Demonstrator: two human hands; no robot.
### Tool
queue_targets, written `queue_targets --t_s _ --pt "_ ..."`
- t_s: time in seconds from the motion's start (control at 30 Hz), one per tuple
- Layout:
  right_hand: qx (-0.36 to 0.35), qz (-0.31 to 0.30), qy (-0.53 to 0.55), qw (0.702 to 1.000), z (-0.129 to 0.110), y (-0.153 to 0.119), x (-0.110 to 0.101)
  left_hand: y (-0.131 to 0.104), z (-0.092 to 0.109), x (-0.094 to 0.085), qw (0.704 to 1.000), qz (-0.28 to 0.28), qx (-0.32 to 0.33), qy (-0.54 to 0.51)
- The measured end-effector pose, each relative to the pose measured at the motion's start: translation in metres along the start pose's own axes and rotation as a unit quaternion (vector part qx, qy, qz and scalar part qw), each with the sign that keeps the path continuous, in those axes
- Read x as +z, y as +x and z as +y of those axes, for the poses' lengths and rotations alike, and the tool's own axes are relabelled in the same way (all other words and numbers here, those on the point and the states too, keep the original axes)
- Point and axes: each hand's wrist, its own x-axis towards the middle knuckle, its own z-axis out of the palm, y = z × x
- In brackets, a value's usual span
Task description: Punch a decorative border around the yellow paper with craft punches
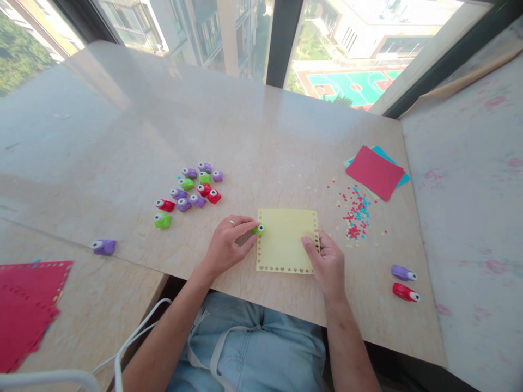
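A pale yellow sheet of paper [286, 242] lies near the front edge of the table, with small punched shapes along its borders. At its upper left edge, my left hand [232, 242] grips a small green punch [259, 229] between thumb and fingers. My right hand [327, 261] pinches the sheet's right edge, thumb on top and fingers beneath. To the left stands a group of purple, green and red punches [198, 200]. Red, blue and pale paper bits [358, 215] are scattered right of the sheet.
Red and blue cards [375, 172] are stacked at the back right. A purple punch [403, 273] and a red punch [406, 292] lie at the right. Another purple punch [104, 246] sits left, near punched red sheets [28, 305]. White cables [122, 348] hang at the front left.
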Motion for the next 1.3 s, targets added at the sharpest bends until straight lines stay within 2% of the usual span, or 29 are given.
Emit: queue_targets --t_s 0.67,0.9,1.03,1.17,1.3 --pt "-0.07 0.009 -0.045 0.996 -0.0031 0.003 0.0027 0.0009 -0.0046 0.0056 1.0 0.001 -0.009 0.004" --pt "-0.09 0.012 -0.05 0.995 -0.0032 0.003 0.0038 0.0011 -0.0003 0.0062 1.0 0.001 -0.022 0.013" --pt "-0.11 0.012 -0.057 0.992 -0.0016 0.0038 0.0045 0.0009 0.002 0.0051 0.999 -0.001 -0.038 -0.017" --pt "-0.127 0.016 -0.067 0.99 -0.0007 0.0046 0.0049 0.0012 0.0028 0.0034 0.995 0.035 -0.077 -0.061" --pt "-0.126 0.015 -0.073 0.989 -0.001 0.0048 0.0058 -0.0011 0.0046 -0.0018 0.979 0.106 -0.148 -0.09"
